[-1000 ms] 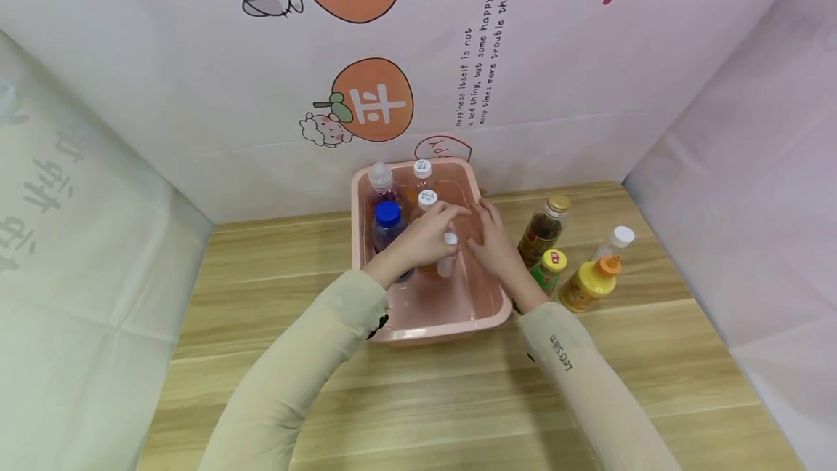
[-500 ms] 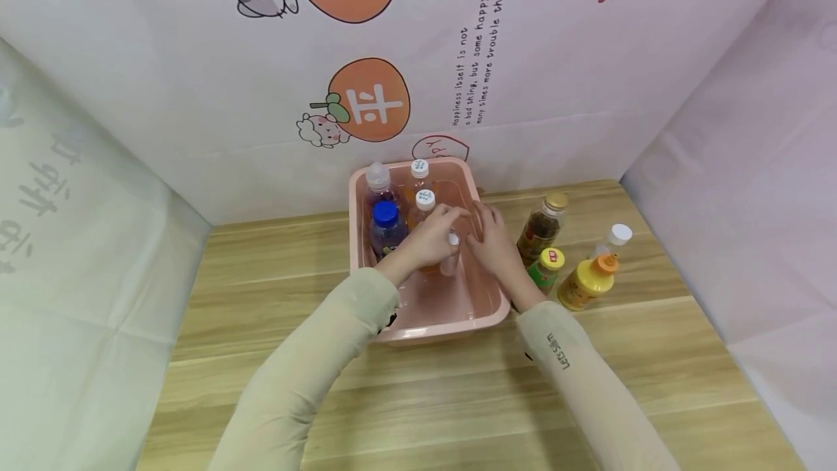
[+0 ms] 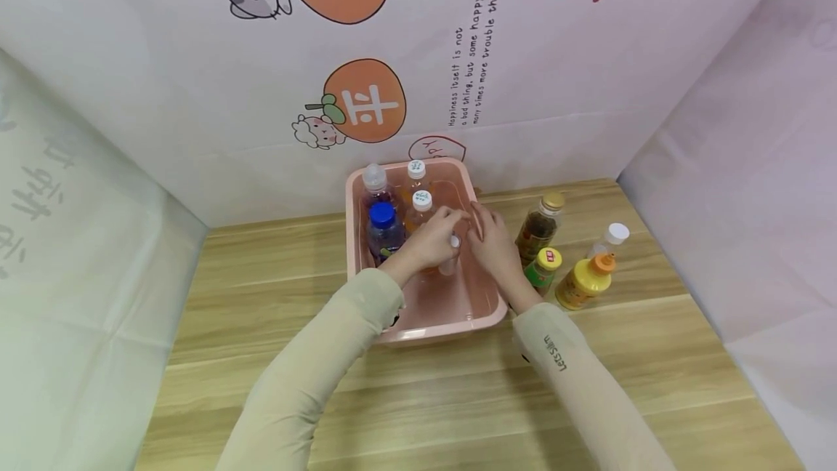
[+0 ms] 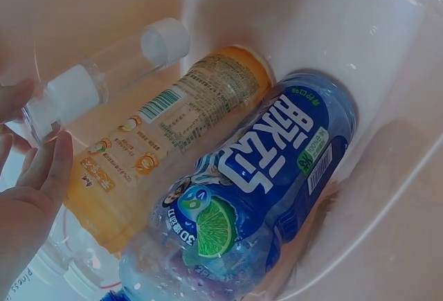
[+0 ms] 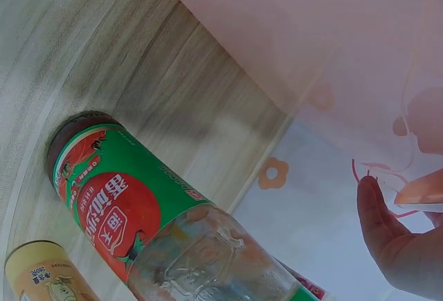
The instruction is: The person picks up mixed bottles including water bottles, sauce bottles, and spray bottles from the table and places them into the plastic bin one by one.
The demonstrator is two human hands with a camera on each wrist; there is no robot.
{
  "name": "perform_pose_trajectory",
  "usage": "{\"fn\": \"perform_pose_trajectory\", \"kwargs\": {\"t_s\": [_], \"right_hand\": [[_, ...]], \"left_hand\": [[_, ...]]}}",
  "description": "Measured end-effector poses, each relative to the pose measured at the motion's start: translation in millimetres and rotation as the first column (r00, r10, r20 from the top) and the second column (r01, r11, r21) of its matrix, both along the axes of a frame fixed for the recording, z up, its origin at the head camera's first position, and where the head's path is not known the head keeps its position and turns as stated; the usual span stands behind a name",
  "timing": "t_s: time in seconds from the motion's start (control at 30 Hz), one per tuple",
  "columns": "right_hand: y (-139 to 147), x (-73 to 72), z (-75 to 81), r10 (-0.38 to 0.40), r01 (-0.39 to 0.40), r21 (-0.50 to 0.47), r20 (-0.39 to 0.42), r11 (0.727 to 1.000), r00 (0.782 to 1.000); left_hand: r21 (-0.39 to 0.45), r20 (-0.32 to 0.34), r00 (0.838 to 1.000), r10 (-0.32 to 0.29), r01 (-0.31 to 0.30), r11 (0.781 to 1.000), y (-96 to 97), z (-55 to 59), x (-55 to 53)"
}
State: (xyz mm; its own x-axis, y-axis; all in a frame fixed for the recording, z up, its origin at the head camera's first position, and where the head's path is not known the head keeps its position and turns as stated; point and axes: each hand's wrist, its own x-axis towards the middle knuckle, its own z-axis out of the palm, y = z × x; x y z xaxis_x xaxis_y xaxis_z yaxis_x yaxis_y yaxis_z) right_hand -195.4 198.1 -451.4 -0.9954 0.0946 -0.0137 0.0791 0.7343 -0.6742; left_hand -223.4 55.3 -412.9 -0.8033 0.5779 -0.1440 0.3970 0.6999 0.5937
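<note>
A pink plastic basin (image 3: 425,333) holds several bottles. In the head view my left hand (image 3: 433,238) reaches inside and pinches a small clear bottle (image 3: 448,266) near its white top. The left wrist view shows this bottle (image 4: 128,62) beside an orange-labelled drink bottle (image 4: 166,138), with my left fingers (image 4: 52,169) at its top end. My right hand (image 3: 495,247) grips the basin's right rim, fingers over the edge and thumb inside. Next to the left forearm stands a blue-capped drink bottle (image 3: 384,227), whose blue label (image 4: 263,149) shows a lime.
Outside the basin, to its right, stand a dark sauce bottle (image 3: 539,224), a green-labelled tomato sauce bottle (image 3: 541,271), a yellow squeeze bottle (image 3: 585,282) and a white-capped bottle (image 3: 611,238). A printed cloth (image 3: 536,93) hangs behind the wooden table (image 3: 275,275).
My left hand and the small clear bottle have shifted slightly right within the basin. The right hand keeps its hold on the rim. The head view has turned a little.
</note>
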Motion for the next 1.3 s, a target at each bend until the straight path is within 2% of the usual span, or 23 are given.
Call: {"fn": "perform_pose_trajectory", "kwargs": {"t_s": [0.33, 0.67, 0.9, 1.3], "right_hand": [[0.0, 1.7, 2.1, -0.023, 0.023, 0.004, -0.011, 1.000, 1.000], [-0.7, 1.0, -1.5, -0.004, 0.007, 0.024, -0.093, 1.000, 0.996], [-0.2, -0.6, -2.7, -0.018, 0.021, 0.021, -0.138, 1.000, 0.990], [-1.7, 1.4, 1.0, -0.103, 0.107, 0.041, -0.078, 0.993, 0.992]], "left_hand": [[-0.034, -0.011, 1.000, -0.003, 0.003, 0.999, 5.8, -2.8, 0.6], [-0.033, -0.025, 0.999, 0.024, -0.025, 0.999, 6.3, -24.9, 1.8], [-0.001, -0.035, 0.998, 0.046, -0.046, 0.999, 8.5, -30.2, 0.8], [0.027, -0.016, 0.997, 0.078, -0.078, 0.997, 10.7, -35.3, 3.6]]}}
